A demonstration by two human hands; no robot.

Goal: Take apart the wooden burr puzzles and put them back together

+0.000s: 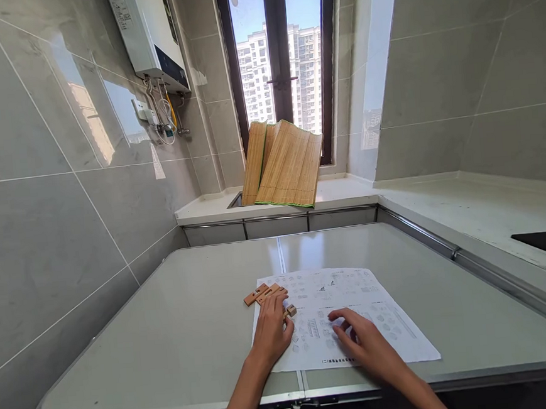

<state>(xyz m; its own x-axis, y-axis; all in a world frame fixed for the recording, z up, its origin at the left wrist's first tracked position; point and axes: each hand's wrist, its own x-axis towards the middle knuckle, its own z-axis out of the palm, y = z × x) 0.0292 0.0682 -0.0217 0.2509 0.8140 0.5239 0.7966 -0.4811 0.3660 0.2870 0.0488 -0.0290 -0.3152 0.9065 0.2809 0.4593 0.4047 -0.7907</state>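
Light-brown notched wooden puzzle pieces [263,293] lie on the grey table [170,338] at the printed white instruction sheet's [386,321] ten o'clock corner. Left hand [271,334] rests beside them, fingers loosely spread, gripping nothing; right hand [366,342], fingers curled, presses the sheet.

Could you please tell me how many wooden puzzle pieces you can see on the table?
3 at least: two long wooden pieces lie side by side at the sheet's top-left corner, one small block sits by the left hand. That hand may hide more.
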